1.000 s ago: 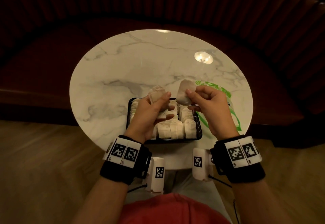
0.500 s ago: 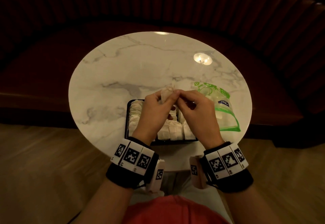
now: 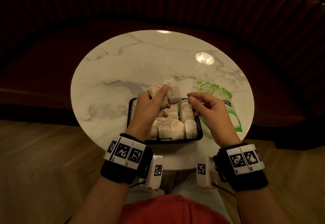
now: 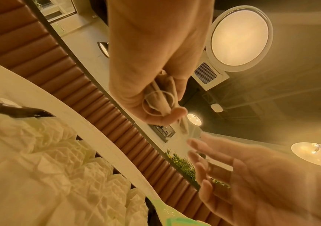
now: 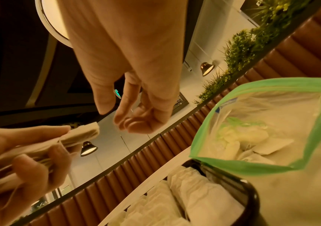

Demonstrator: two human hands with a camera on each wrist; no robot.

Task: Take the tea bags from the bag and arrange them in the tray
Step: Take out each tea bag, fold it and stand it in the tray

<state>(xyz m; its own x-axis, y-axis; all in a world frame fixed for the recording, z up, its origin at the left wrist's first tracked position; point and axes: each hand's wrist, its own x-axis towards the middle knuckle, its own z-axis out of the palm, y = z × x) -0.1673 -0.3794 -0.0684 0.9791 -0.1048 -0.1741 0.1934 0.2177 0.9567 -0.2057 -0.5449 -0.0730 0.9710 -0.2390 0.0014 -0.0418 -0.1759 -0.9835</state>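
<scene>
Head view: marble table (image 3: 123, 69) fronts ribbed booth (image 3: 158, 0).

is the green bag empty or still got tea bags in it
Not empty. In the right wrist view the green bag lies open-mouthed on the table, with several tea bags visible inside.

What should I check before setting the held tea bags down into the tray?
1. left hand grips the tea bags: ok.
2. right hand holds no tea bag: ok, though it may pinch a thin string; cannot tell.
3. Strings untangled: cannot tell; loops show at the left palm.
4. Free slot in the tray: cannot tell, rows look packed.
5. bag mouth open, with tea bags left inside: ok.
</scene>
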